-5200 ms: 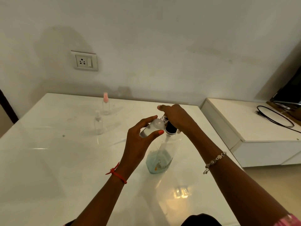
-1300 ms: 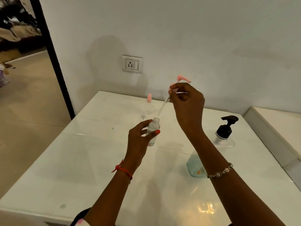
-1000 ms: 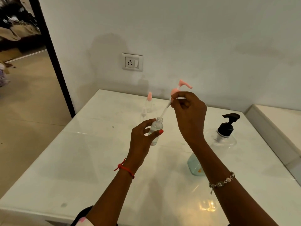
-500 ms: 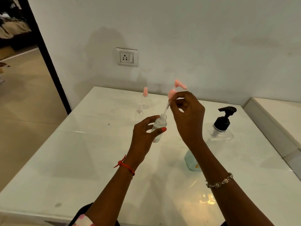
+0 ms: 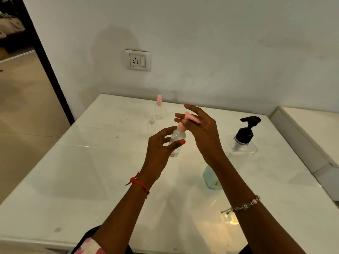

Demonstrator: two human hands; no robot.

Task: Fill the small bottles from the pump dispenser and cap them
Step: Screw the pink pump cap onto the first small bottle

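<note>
My left hand (image 5: 159,149) grips a small clear bottle (image 5: 176,143) upright above the white table (image 5: 91,171). A pink pump cap (image 5: 190,118) now sits on the bottle's neck, its tube down inside. My right hand (image 5: 203,132) holds that cap at the collar between thumb and fingers, the other fingers spread. The large pump dispenser (image 5: 244,142), clear with a black head and a little blue liquid at its base, stands to the right, untouched.
Two more small bottles stand at the back of the table: one with a pink cap (image 5: 158,107), one with a clear top (image 5: 151,123). A wall socket (image 5: 138,60) is behind, a doorway on the left, a low white unit (image 5: 302,129) on the right.
The pink cap, held high with its tube just entering the bottle's mouth, has been lowered until it sits on the neck. Earlier, the bottle was at the dispenser's nozzle.
</note>
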